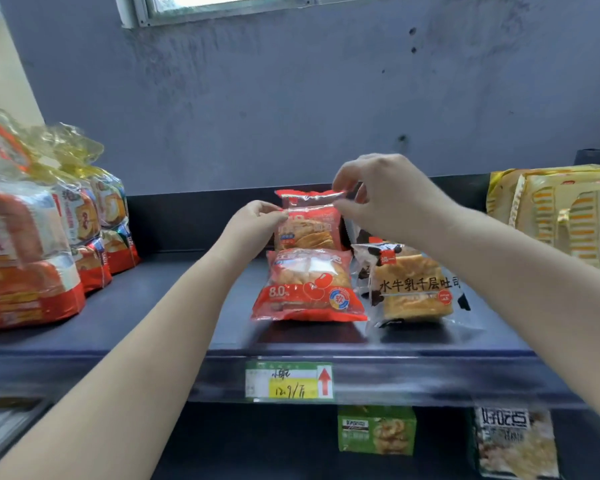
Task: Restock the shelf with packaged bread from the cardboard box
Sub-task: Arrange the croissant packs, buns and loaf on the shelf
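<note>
A red bread packet (309, 223) stands upright at the back of the dark shelf (174, 306). My left hand (257, 220) pinches its upper left edge. My right hand (385, 199) pinches its top seal at the right corner. In front of it lies a second red bread packet (309, 289), flat on the shelf. To the right lies a clear packet of layered toast (413, 289), partly under my right forearm. The cardboard box is not in view.
Large bagged loaves (32, 244) crowd the shelf's left end. Yellow bread bags (561, 209) stand at the right end. A price tag (290, 381) is on the shelf's front edge. Green (376, 429) and white (515, 441) packs sit on the lower shelf. A grey wall rises behind.
</note>
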